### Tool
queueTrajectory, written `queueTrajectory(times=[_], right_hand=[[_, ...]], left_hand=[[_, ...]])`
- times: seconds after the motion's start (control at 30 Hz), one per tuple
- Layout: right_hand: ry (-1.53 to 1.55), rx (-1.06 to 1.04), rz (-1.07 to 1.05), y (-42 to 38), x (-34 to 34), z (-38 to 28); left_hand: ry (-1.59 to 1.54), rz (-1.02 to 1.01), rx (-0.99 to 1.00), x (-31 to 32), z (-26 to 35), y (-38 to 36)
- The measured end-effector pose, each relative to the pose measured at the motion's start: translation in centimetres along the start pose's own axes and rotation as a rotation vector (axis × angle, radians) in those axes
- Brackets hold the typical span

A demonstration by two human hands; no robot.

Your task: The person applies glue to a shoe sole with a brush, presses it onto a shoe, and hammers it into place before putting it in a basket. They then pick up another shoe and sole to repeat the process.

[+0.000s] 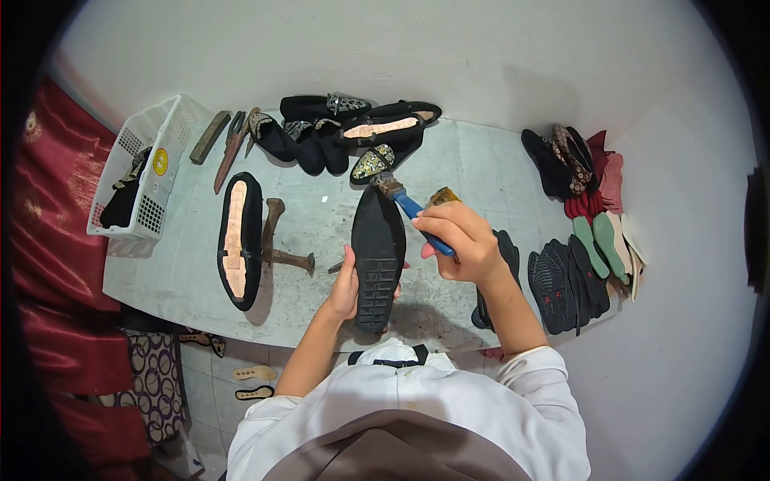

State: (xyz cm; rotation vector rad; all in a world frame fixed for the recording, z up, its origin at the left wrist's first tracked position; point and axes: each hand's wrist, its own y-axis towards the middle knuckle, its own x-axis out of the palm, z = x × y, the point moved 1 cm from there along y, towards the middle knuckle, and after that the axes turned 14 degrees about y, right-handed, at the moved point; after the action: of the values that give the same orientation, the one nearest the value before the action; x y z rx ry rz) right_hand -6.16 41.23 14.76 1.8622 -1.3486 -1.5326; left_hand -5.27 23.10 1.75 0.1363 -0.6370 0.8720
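Observation:
Fingers wrapped round its sides, my left hand point(345, 287) holds a black shoe sole point(378, 248) upright above the table's near edge, its ridged heel toward me. My right hand point(459, 239) is closed on a brush with a blue handle point(411, 207). The brush's brown bristles point(387, 185) are at the toe end of the sole; whether they touch it I cannot tell. A brownish-yellow object point(443, 196) shows just beyond my right hand. To the left lies a black shoe upper, bottom up, with a pale insole point(236, 240), beside a metal shoe anvil point(274, 240).
Black shoes point(309, 144) stand at the back of the table point(184, 272). A white basket point(152, 172) and tools point(233, 148) are at the left. At the right lie black soles point(553, 289), green insoles point(611, 244), more shoes point(549, 164) and red pieces point(584, 205).

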Motion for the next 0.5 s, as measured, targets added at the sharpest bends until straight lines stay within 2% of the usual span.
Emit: queueTrajectory(times=[0.03,0.13,0.17,0.3,0.4,0.43,0.5], right_hand=[[0.024,-0.024,-0.007,-0.1,0.2,0.0],[0.224,-0.060,-0.119,-0.2,0.9,-1.8],[0.223,-0.049,-0.084,-0.3,0.9,-1.6],[-0.005,0.056,0.083,-0.1,-0.3,0.8],[0.174,-0.059,-0.048,-0.5,0.7,-0.6],[0.198,-0.062,-0.090,-0.3,0.8,-1.7],[0.157,-0.041,-0.010,-0.3,0.4,-0.7]], left_hand=[[-0.011,-0.023,0.007,0.1,0.1,0.1],[-0.030,0.124,-0.036,-0.1,0.0,-0.2],[-0.041,0.119,-0.027,0.0,0.1,-0.3],[0.029,-0.007,0.014,0.1,0.9,-0.2],[0.001,-0.090,0.000,-1.1,0.5,-0.2],[-0.003,-0.026,-0.014,-0.9,0.6,-0.2],[-0.009,0.100,-0.049,-0.3,0.9,-0.4]])
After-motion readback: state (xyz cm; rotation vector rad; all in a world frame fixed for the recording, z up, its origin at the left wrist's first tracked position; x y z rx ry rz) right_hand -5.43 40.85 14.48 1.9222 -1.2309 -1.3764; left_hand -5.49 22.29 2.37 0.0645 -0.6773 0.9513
